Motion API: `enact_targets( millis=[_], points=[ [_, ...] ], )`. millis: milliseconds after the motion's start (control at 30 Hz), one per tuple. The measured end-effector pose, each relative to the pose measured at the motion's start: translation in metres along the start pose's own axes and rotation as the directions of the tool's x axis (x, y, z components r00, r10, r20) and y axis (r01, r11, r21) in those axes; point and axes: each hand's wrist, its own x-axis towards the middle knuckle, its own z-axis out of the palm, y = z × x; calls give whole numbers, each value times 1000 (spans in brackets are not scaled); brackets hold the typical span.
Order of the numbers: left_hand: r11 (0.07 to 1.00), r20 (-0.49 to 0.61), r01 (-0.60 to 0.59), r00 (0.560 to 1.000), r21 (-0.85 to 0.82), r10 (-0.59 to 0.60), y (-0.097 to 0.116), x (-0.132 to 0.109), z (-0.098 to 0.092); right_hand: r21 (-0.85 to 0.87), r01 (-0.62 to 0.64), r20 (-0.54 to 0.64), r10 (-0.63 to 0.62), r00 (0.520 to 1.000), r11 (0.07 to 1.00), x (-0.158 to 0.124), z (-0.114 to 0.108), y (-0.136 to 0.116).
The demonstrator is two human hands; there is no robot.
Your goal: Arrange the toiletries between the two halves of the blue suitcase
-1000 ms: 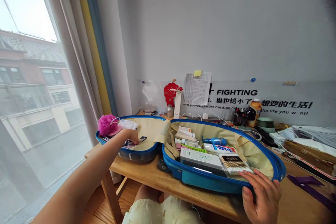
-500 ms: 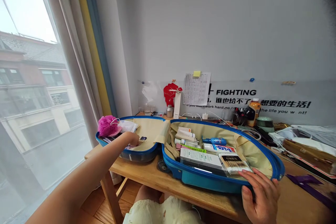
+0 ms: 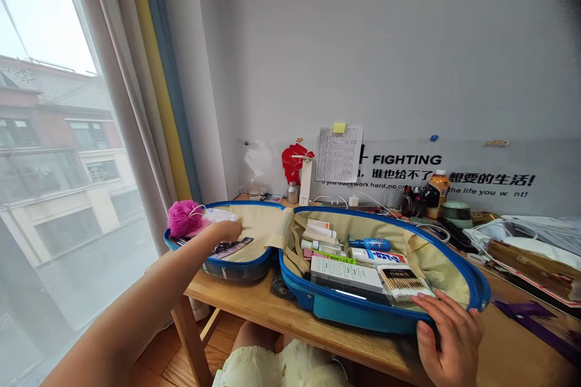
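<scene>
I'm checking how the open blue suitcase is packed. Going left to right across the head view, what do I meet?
pink mesh bath puff → left hand → beige fabric flap → white carton → blue bottle → box of cotton swabs → right hand

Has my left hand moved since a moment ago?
Yes: judged against the blue suitcase, the left hand has shifted toward its far rim, away from the flat packet.

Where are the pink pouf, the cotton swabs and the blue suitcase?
pink pouf (image 3: 181,219): head view, middle of the mesh puff
cotton swabs (image 3: 401,283): head view, middle of the box front
blue suitcase (image 3: 338,309): head view, front wall of the shell
</scene>
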Motion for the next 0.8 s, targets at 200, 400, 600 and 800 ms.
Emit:
enact_targets(
  millis=[200,400,600,800],
  points=[
    [996,-242,-63,969,-71,44,50,-1,-53,1,6,-21,-6,1000,1000,3,0,-2],
    [937,-246,-345,914,-59,322,164,9,-67,24,-17,-19,17,1000,1000,-1,1,-1],
    [893,-191,-448,881,-41,433,217,26,-57,43,-34,-12,34,999,998,0,-1,-3],
    [884,-202,-466,869,-31,451,221,40,-46,30,-26,4,26,1000,999,0,-2,-4]
  ],
)
